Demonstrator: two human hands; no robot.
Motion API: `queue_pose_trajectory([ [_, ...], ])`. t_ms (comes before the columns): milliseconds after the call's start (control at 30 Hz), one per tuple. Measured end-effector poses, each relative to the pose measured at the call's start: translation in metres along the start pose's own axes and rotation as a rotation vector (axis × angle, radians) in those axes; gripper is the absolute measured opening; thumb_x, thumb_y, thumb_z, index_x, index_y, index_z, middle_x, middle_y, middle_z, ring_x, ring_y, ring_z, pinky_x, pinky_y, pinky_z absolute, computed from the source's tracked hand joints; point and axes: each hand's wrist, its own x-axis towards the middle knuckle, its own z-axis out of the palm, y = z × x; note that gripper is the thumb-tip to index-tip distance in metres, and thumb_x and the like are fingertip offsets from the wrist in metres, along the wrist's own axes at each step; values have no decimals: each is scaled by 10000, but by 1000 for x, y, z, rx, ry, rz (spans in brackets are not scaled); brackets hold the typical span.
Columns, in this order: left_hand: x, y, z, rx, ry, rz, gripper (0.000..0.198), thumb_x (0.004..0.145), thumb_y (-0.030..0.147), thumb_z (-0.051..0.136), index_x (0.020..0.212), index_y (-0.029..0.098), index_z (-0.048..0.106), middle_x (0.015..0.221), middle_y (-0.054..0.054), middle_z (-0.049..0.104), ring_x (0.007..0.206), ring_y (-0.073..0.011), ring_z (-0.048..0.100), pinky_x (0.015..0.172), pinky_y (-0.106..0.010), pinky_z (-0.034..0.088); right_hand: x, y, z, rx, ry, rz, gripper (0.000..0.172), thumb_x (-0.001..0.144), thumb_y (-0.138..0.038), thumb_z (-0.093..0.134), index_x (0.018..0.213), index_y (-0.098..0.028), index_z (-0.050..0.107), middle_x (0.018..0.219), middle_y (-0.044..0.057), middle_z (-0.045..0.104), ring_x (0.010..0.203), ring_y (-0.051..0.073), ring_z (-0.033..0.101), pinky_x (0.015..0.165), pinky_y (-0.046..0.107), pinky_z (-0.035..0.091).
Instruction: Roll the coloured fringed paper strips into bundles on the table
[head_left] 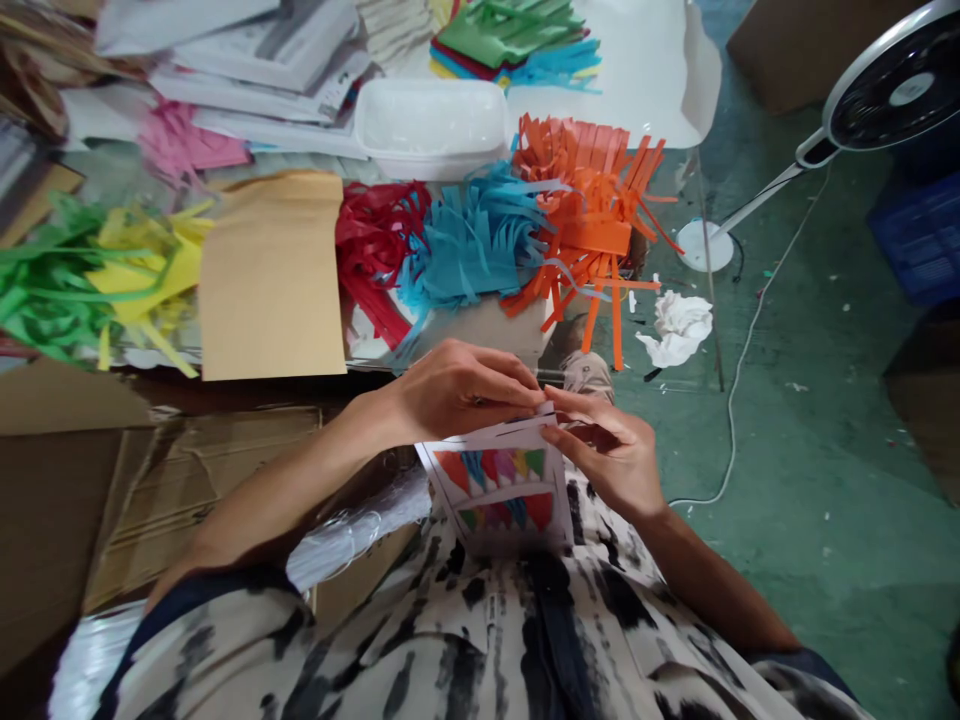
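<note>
A white printed packet (pixel 499 490) rests upright against my lap, its face showing rows of multicoloured pennants. My left hand (pixel 469 390) reaches across its top from the left, thumb and fingers pinched together at the top right corner. From the right, my right hand (pixel 611 445) grips that same corner, fingertips touching those of the left. The fingers partly hide the packet's upper edge, so I cannot make out whether it is open there. Just beyond the hands lie fringed paper bunches in orange (pixel 589 220), blue (pixel 476 245) and red (pixel 379 245).
A brown envelope (pixel 271 280) lies left of the red bunch, beside yellow (pixel 146 265) and green (pixel 56 280) fringes. Behind are a white plastic tray (pixel 433 120) and stacked white packets (pixel 277 60). A fan (pixel 900 90) and crumpled paper (pixel 679 328) are at right.
</note>
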Motion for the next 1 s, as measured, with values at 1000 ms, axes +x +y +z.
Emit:
queue_pose_trajectory([
  [1000,-31,7,24,57,201,-134,275,971,247,728,1228,320,791,1217,-27,807,1056,-178,798,912,-286,658,3,-8,3,-143,7,-136,311,925,-299,776,1234,-339,781,1153,15,808,938,184,788,886,352,690],
])
